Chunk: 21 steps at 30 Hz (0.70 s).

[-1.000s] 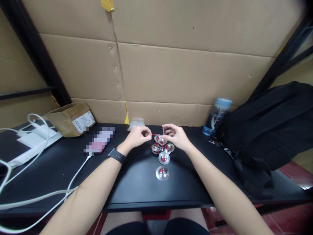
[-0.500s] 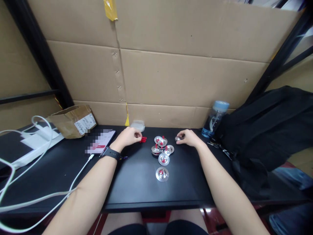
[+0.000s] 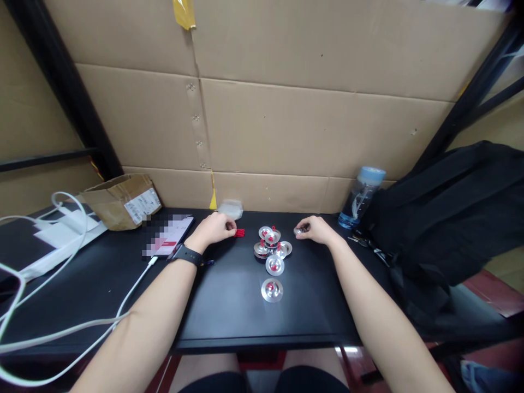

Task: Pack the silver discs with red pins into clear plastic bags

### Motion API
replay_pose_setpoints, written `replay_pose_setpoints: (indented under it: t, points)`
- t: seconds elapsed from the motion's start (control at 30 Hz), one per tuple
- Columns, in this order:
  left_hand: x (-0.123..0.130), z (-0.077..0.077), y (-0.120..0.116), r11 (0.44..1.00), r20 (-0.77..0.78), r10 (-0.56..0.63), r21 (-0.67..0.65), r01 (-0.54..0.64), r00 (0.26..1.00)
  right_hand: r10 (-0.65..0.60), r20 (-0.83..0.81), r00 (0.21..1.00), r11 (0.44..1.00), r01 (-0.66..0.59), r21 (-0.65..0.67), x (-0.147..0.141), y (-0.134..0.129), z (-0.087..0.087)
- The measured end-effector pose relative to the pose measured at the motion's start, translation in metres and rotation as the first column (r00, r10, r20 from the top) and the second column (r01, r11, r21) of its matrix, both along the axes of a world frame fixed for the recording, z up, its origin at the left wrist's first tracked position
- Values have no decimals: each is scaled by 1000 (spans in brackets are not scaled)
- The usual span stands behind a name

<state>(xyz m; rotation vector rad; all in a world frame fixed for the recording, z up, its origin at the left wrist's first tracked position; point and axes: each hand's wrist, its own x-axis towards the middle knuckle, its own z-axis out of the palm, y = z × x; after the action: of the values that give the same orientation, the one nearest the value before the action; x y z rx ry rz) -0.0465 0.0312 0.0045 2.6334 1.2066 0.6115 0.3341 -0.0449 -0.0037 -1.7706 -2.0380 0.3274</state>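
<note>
My left hand (image 3: 223, 227) is closed at the back of the black table, its fingertips pinching a small bundle of red cord (image 3: 239, 233). To the right, my right hand (image 3: 311, 229) has its fingers closed on a small silver metal disc (image 3: 299, 231), partly hidden by the fingers. Between my hands lies a loose pile of silver discs (image 3: 272, 237) with red loops at their centres. In front of the pile sit a silver disc (image 3: 274, 266) and, nearer the table's front edge, another disc (image 3: 272, 290) with a red centre.
A phone (image 3: 174, 234) with a white cable and an open cardboard box (image 3: 123, 202) are on the left. A clear plastic item (image 3: 230, 209) lies by the cardboard wall. The right side holds a blue-capped bottle (image 3: 361, 197), keys (image 3: 358, 240) and a black bag (image 3: 446, 218).
The view has shifted very slightly. Both hands stay in nearly the same places with the same things, and the red cord bundle looks a little flatter.
</note>
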Motion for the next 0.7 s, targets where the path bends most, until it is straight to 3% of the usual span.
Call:
replay_pose_setpoints:
  t: [0.17, 0.3, 0.4, 0.57, 0.7]
  points:
    - [1, 3, -3, 1000, -26, 15, 22, -14, 1000, 41, -1, 999, 996, -41, 82, -9, -4, 5]
    - [8, 7, -9, 996, -42, -2, 86, 5, 999, 261, -30, 965, 955, -254, 153, -33, -7, 7]
    - [19, 9, -16, 990, -26, -83, 113, 85, 996, 407, -11, 913, 901, -399, 170, -52, -6, 3]
    - [42, 11, -34, 966, 40, -230, 127, 224, 972, 370, 81, 925, 899, -379, 219, -65, -1, -4]
    - [55, 14, -48, 955, 140, -292, 102, 280, 946, 414, -7, 910, 849, -383, 365, -69, -4, 3]
